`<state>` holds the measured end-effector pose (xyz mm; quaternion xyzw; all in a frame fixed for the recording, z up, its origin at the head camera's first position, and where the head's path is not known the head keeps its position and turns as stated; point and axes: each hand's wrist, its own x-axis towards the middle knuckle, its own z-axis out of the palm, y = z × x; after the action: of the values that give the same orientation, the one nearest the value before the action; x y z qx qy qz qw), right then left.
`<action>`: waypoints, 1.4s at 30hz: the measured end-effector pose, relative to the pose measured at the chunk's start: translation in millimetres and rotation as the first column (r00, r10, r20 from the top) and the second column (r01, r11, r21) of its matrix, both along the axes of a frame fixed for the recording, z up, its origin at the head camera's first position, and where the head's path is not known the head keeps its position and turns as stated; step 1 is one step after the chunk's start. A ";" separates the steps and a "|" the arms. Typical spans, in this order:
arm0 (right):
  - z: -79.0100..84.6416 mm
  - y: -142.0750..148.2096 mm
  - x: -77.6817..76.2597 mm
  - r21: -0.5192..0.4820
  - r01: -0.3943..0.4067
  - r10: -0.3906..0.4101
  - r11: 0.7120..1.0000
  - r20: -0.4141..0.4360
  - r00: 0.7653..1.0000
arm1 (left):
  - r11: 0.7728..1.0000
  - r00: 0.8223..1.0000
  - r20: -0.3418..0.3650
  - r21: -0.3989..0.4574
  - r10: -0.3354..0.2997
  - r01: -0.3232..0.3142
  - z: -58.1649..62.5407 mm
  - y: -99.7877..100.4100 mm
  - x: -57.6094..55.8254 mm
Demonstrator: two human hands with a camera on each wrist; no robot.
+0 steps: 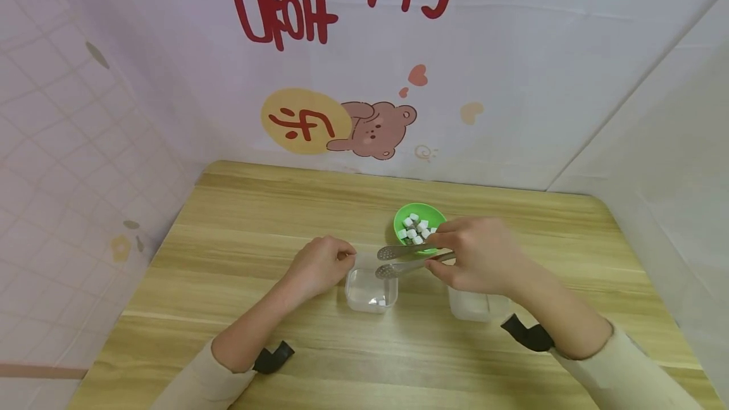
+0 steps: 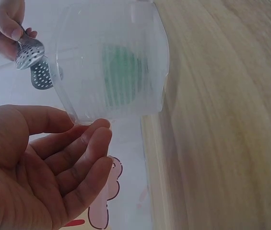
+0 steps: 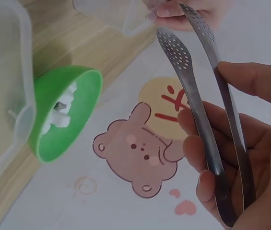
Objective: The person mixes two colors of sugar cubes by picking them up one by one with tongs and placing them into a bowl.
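Two hands at work over a wooden table (image 1: 239,220), which runs wide and bare to the left of the left hand and toward the far edge under the printed backdrop (image 1: 364,49); a white side panel (image 1: 672,163) closes in beyond the right hand. Left hand (image 1: 319,266): fingers loosely extended, only lightly bent, their tips touching the near-left rim of a clear plastic container (image 1: 371,288); in the left wrist view the fingertips (image 2: 97,132) meet the container's lower edge without wrapping it. One small white cube shows on the container floor. Right hand (image 1: 481,255): thumb and fingers curled round a pair of metal tongs (image 1: 405,259), gripped along the handle end. Tong arms stand narrowly apart, perforated spoon tips empty, poised above the clear container's far rim, just right of the left fingertips. Green bowl (image 1: 420,225): holding many white cubes (image 1: 417,228), just beyond the tong tips and touching close to the right hand's knuckles. Second clear container (image 1: 469,305): on the table under the right wrist, mostly hidden by it; contents cannot be told. Black wrist straps show on both forearms.
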<state>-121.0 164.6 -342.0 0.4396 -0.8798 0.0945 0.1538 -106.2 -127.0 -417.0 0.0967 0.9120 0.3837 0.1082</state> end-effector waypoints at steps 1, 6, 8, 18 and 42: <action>0.8 -2.9 -0.2 0.027 -0.006 0.006 1.000 0.008 1.000 | 1.000 1.000 -0.001 0.002 -0.001 0.001 -0.1 -0.1 0.1; 7.3 -19.1 -3.2 0.175 -0.044 0.036 0.984 0.049 0.998 | 1.000 1.000 0.004 0.006 0.001 -0.001 -0.7 -0.7 0.1; 10.4 -26.2 -4.8 0.227 -0.064 0.047 0.972 0.080 0.996 | 1.000 1.000 0.002 0.003 0.001 -0.001 -1.1 -0.8 -0.2; 9.2 -58.7 -11.6 0.375 -0.116 0.076 0.920 0.121 0.990 | 1.000 1.000 -0.016 -0.013 0.006 -0.006 -1.0 -0.5 -1.1; -4.4 -78.5 5.1 0.497 -0.139 0.144 0.857 0.030 0.989 | 1.000 1.000 -0.031 -0.030 -0.004 0.003 0.8 -0.3 -1.0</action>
<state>-115.8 86.1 -346.5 0.5282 -0.8391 -0.1259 0.0316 -107.2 -127.4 -416.3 0.1027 0.9190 0.3683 0.0961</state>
